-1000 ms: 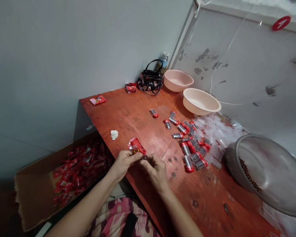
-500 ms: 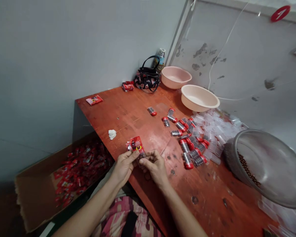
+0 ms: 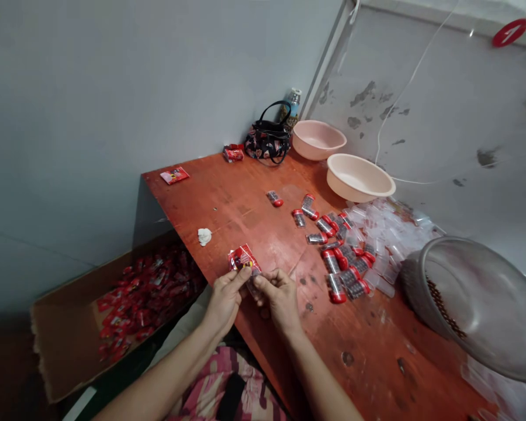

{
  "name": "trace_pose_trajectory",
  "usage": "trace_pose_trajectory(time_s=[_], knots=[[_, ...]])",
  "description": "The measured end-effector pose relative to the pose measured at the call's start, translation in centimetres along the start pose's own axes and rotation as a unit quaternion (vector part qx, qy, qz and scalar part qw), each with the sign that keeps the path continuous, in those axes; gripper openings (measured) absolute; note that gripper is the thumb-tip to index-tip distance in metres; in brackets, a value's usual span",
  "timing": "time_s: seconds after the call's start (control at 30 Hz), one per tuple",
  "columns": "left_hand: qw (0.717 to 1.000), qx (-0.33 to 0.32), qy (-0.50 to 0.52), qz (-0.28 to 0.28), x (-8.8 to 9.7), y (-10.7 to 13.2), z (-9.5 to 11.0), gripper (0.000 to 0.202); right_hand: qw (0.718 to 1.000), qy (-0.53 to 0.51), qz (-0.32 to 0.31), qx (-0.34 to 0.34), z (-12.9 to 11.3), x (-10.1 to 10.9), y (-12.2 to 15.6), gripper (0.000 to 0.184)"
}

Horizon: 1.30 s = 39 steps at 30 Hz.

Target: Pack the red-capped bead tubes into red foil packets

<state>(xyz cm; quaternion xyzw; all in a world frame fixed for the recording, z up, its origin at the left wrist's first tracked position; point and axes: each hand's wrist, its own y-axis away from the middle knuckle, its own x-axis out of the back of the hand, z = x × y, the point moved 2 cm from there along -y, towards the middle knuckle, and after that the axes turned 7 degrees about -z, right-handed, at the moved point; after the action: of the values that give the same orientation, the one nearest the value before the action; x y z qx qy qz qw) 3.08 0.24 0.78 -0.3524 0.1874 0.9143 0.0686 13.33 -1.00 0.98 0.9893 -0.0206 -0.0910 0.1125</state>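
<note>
Over the table's near edge, my left hand [image 3: 225, 295] pinches a small red printed packet [image 3: 242, 255] between thumb and fingers. My right hand [image 3: 281, 297] is closed at the packet's lower right side, its thumb and fingertips pressed together. A dark patch shows between the two thumbs; whether it belongs to the packet or is a separate piece I cannot tell. To the right of my hands lie several clear tubes [image 3: 331, 261] with red caps and dark contents.
Clear empty tubes [image 3: 377, 225] are heaped beside a grey basin [image 3: 425, 257] holding brown beads. Two pale basins [image 3: 355, 187], a flowered handbag [image 3: 263, 146] and a flask [image 3: 295, 102] stand at the back. A cardboard box [image 3: 65, 345] of red packets [image 3: 144, 292] sits below left.
The view has shifted slightly, so the table's contents appear a little further right. Both hands stay together on the packet, which is tipped slightly differently.
</note>
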Motion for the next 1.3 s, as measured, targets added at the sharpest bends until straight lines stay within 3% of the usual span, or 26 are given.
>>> trace_pose_trajectory(time_s=[0.17, 0.37, 0.53, 0.7, 0.8, 0.87, 0.97, 1.0, 1.03, 1.1, 1.17, 1.23, 1.3], knots=[[1.000, -0.006, -0.009, -0.027, 0.2, 0.4, -0.6, 0.021, 0.998, -0.061, 0.012, -0.015, 0.6, -0.2, -0.3, 0.021], [0.999, 0.000, 0.036, -0.006, 0.8, 0.3, 0.5, 0.019, 0.994, -0.082, -0.076, -0.008, 0.7, 0.3, 0.5, 0.021], [1.000, 0.006, 0.017, -0.009, 1.0, 0.7, -0.2, 0.015, 0.993, -0.112, -0.028, -0.018, 1.0, -0.2, -0.1, 0.014], [0.999, -0.016, 0.041, 0.028, 2.2, 1.8, 1.0, 0.016, 0.990, -0.124, -0.065, -0.028, 1.0, -2.0, -0.6, 0.017], [0.988, -0.075, 0.080, 0.112, 4.3, 3.3, 2.2, 0.032, 0.992, -0.104, -0.074, -0.021, 0.5, -1.8, -0.7, 0.019], [0.981, -0.077, 0.045, 0.171, 5.7, 4.2, 2.4, 0.044, 0.995, -0.074, -0.062, -0.008, 0.2, -1.1, -0.9, 0.018], [0.970, -0.053, -0.175, 0.162, 6.8, 4.1, 2.0, 0.045, 0.999, -0.025, -0.048, -0.005, 0.2, 0.2, -1.3, 0.016], [0.946, -0.083, -0.282, 0.138, 6.7, 3.6, 2.0, 0.043, 0.999, -0.011, -0.049, -0.007, 0.3, 0.5, -1.3, 0.015], [0.903, -0.134, -0.393, 0.108, 6.5, 2.9, 2.0, 0.041, 0.999, 0.002, -0.052, -0.008, 0.4, 0.7, -1.3, 0.015], [0.782, -0.238, -0.573, 0.055, 5.7, 1.1, 2.0, 0.045, 0.998, 0.023, -0.059, -0.010, 0.7, 0.8, -1.2, 0.014], [0.675, -0.273, -0.684, 0.038, 5.3, -0.8, 1.8, 0.044, 0.997, 0.038, -0.060, -0.012, 0.8, 0.9, -1.0, 0.013], [0.603, -0.278, -0.746, 0.040, 5.3, -2.2, 1.5, 0.036, 0.997, 0.047, -0.058, -0.011, 0.9, 1.0, -0.9, 0.013], [0.564, -0.286, -0.773, 0.051, 5.5, -2.8, 1.2, 0.030, 0.997, 0.055, -0.056, -0.008, 0.9, 1.2, -1.1, 0.012]])
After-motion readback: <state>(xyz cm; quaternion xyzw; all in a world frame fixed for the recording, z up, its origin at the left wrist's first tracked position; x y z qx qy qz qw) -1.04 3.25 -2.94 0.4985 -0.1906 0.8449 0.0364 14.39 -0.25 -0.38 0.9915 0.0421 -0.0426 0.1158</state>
